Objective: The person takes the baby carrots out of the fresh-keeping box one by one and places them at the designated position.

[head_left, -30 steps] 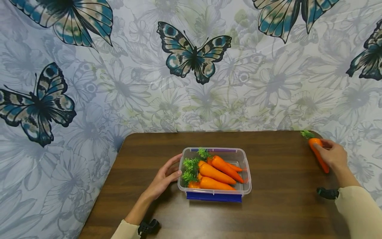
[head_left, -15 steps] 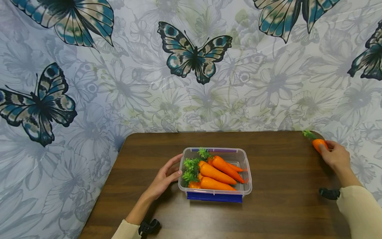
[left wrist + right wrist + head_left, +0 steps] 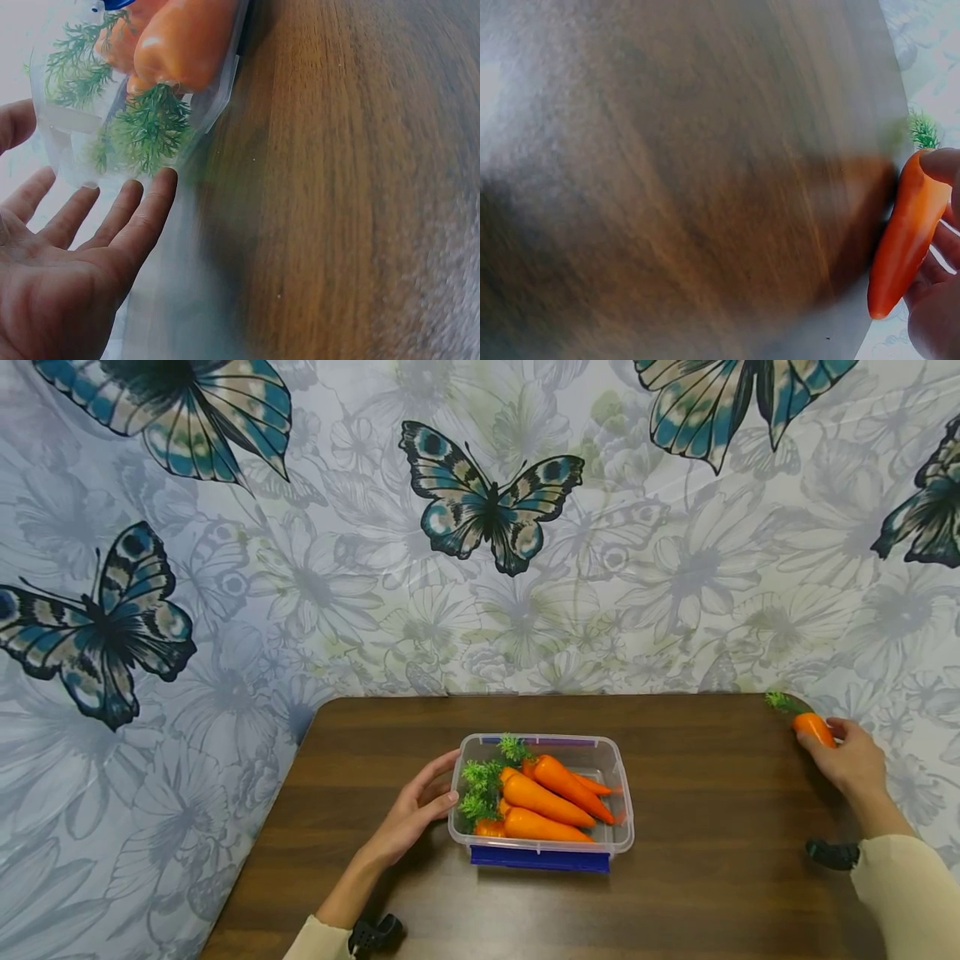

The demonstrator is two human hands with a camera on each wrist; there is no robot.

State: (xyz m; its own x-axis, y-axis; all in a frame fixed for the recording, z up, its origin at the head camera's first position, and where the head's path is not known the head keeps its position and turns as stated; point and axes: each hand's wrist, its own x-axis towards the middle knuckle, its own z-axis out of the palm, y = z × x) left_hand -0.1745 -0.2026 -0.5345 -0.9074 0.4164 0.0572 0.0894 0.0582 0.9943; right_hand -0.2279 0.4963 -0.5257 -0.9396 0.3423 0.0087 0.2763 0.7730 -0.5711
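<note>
A clear plastic container [image 3: 621, 785] with a blue clip stands on the table and holds several orange carrots [image 3: 547, 797] with green tops. My left hand [image 3: 408, 808] is at its left end, the thumb on the rim. In the left wrist view the fingers [image 3: 150, 214] reach out nearly straight to the container's end wall, right below the carrot greens. Over at the table's far right corner, my right hand [image 3: 851, 760] grips another carrot [image 3: 907, 232] between thumb and fingers. That carrot's leafy top points away, and its tapered tip is hidden behind the hand in the head view.
The brown wooden table [image 3: 712, 827] has a rounded far right corner close to my right hand. A butterfly-printed cloth [image 3: 487, 610] hangs right behind the far edge. Both wrists wear black bands [image 3: 375, 935].
My right hand has shifted slightly right with the carrot, which has turned so its tip no longer shows in the head view. The left hand and the container stay put.
</note>
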